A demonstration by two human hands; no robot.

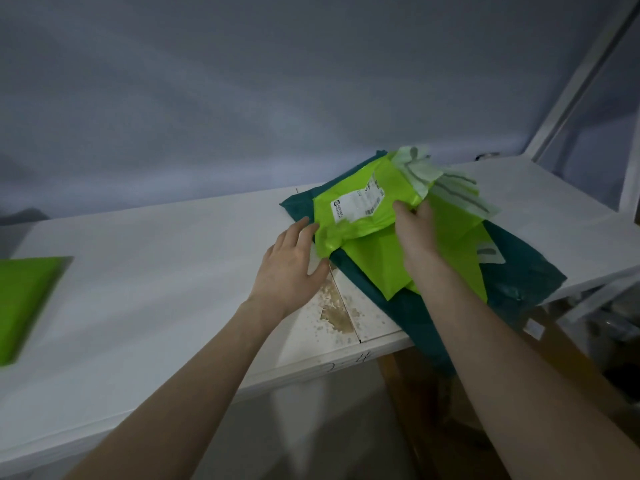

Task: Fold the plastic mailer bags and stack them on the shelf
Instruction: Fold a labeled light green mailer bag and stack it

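hands worked a lime mailer bag (360,216) at two o'clock on the white tabletop (156,271): our left hand (294,261) spread against its edge, our right hand (415,230) pinching its fold, teal bag (519,271) beneath.

A white, flat-topped shelf (166,258) of painted boards runs from left to right, its surface split by a thin seam near the middle, beside which a patch of paint (334,306) has flaked off to a brownish stain. At its far left edge lies a flat, folded lime-green plastic mailer bag (24,299). To the right a dark teal plastic mailer bag (429,317) lies spread directly on the surface, its near corner hanging over the front edge, with crumpled lime-green plastic mailer bags (381,258) piled on top of it.
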